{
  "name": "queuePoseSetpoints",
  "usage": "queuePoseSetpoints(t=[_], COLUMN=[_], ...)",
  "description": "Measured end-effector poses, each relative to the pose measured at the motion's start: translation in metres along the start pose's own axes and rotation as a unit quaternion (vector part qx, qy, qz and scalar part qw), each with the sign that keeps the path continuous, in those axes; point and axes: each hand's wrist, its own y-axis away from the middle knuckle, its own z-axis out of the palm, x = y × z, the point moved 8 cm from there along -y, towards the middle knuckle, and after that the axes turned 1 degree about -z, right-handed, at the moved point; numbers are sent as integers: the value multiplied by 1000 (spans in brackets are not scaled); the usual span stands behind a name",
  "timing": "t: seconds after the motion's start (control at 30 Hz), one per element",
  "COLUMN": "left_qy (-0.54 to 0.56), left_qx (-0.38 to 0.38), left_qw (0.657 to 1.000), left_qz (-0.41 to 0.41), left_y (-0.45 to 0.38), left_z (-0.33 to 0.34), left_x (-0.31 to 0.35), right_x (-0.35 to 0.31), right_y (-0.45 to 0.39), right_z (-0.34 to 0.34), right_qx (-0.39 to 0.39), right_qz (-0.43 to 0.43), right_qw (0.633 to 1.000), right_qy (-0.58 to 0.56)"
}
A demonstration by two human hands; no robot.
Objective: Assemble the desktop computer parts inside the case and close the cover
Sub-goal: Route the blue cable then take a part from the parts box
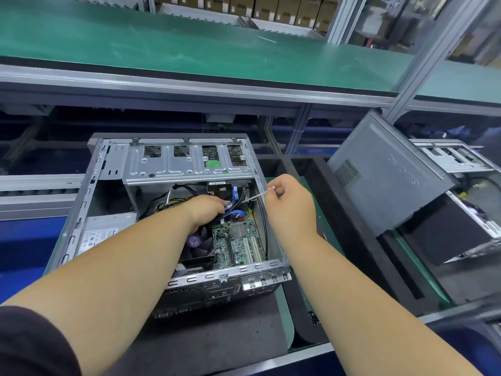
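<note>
Head view: right hand [291, 204] pinches cable tie [259, 195], raised.

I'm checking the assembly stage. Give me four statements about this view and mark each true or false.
1. The computer case lies open, with its motherboard in view. True.
2. The right hand pinches a white cable tie. True.
3. The left hand rests outside the case. False: it reaches in among the cables.
4. The side cover is already fitted on the case. False: it leans off to the right.
</note>
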Motion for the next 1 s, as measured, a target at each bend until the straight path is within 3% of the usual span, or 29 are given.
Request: queuePoseSetpoints(t=[0.17,0.33,0.57,1.0], left_qy=[15,127,101,58], left_qx=[-14,16,50,3], left_qw=[999,992,994,998], left_qz=[27,8,5,29], left_y=[2,7,-3,1], left_z=[4,1,-5,3], left_x=[2,2,-6,7], right_x=[3,13,19,18], right_y=[0,-3,-6,-9], right_z=[-3,0,15,32], right_qx=[19,10,-25,-31], right_qz=[13,77,137,145], right_qw=[999,994,983,983], right_qy=[-21,-82,-121,-106])
